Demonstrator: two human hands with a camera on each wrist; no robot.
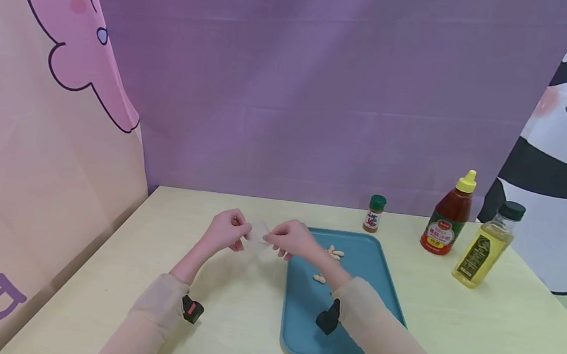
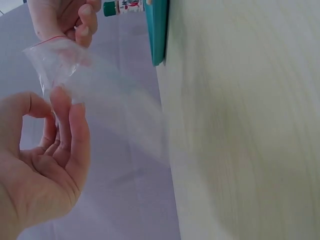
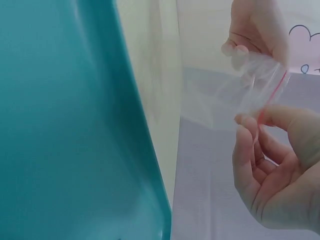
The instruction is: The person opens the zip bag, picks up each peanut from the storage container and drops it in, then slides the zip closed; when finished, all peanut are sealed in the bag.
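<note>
Between the two hands hangs a clear plastic zip bag (image 2: 117, 92) with a red line along its top edge. My left hand (image 1: 227, 230) pinches one side of the bag's top between thumb and fingers. On the other side, my right hand (image 1: 292, 238) pinches the same edge, as the right wrist view shows with the bag (image 3: 220, 95) drooping away from the fingertips. Both hands are raised over the table, left of the blue tray (image 1: 301, 315). Several peanuts (image 1: 320, 278) in their shells lie on the tray, partly hidden by the right forearm.
A small green-capped jar (image 1: 374, 214) stands behind the tray. Farther right are a red sauce bottle (image 1: 446, 218) with a yellow cap and a bottle of yellow oil (image 1: 487, 248). A purple cloth (image 1: 289, 115) hangs along the table's back edge.
</note>
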